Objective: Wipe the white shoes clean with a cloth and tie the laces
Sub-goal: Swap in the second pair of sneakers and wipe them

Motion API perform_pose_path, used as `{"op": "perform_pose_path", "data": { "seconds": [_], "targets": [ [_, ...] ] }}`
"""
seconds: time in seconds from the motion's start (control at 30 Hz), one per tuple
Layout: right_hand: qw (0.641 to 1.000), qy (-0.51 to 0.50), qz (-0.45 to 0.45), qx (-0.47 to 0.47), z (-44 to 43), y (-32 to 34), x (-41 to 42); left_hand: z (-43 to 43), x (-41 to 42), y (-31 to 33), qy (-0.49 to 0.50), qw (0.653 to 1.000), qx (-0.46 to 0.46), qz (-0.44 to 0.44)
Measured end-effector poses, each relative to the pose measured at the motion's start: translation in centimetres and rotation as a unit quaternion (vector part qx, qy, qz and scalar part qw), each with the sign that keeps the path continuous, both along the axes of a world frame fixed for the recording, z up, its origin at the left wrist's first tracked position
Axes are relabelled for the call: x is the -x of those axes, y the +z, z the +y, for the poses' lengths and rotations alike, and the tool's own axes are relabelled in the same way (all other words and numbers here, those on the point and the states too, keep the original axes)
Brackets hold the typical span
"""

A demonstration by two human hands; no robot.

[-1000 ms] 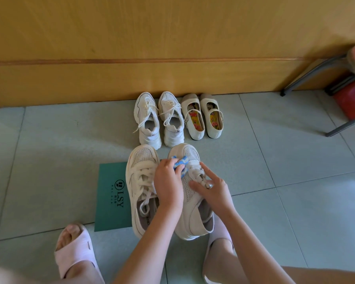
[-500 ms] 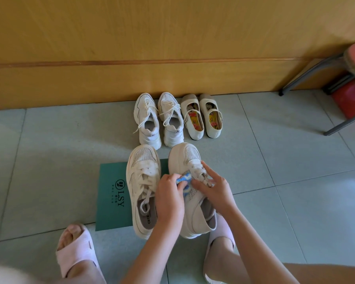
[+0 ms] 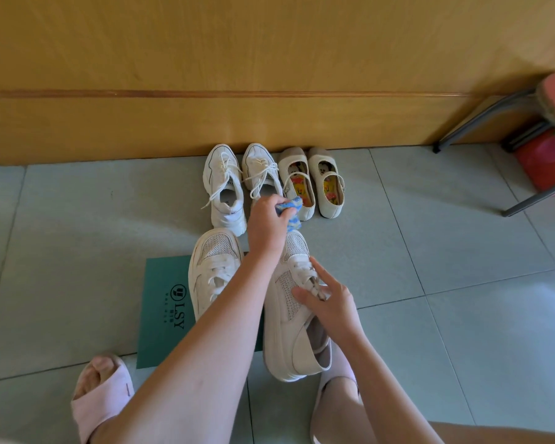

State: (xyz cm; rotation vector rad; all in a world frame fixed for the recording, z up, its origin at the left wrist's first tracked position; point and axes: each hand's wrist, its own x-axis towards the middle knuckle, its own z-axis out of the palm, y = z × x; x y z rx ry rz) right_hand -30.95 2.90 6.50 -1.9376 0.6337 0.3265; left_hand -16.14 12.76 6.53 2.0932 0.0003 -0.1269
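Fingers [image 3: 269,201] of the left hand [image 3: 266,229] clench a crumpled blue patterned cloth [image 3: 290,209] at the toe of the tilted white perforated shoe [image 3: 287,318], while the right hand [image 3: 334,302] pinches its loose laces [image 3: 303,266]. Wiping seems mid-way. The matching white shoe [image 3: 215,251] on the green printed card [image 3: 162,315] probably awaits its turn, and neither shoe looks tied. White lace-up trainers [image 3: 225,187] and beige strap flats [image 3: 329,190] crowd the tiled floor [image 3: 430,251] just beyond, by the wooden wall [image 3: 269,59].

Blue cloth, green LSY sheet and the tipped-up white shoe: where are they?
blue cloth [image 3: 290,208]: head view, on its bunched middle.
green LSY sheet [image 3: 156,331]: head view, on the bare face left of the logo.
white shoe [image 3: 282,341]: head view, on its side wall, below the laces.
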Motion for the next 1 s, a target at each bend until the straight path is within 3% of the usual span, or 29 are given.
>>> {"op": "perform_pose_path", "data": {
  "seconds": [0.37, 0.8, 1.0],
  "targets": [
    [1.0, 0.0, 0.007, 0.004, 0.1, -0.1, 0.0, 2.5, 1.5, -0.5, -0.103, 0.994, -0.02, 0.012],
    [1.0, -0.005, -0.001, 0.02, 0.4, -0.2, 0.0, 3.2, 4.3, -0.5, 0.034, 0.998, -0.031, -0.04],
    [1.0, -0.004, 0.005, 0.026, 0.5, 0.2, -0.1, 3.9, 8.2, -0.4, 0.036, 0.998, -0.046, -0.021]
  ]
}}
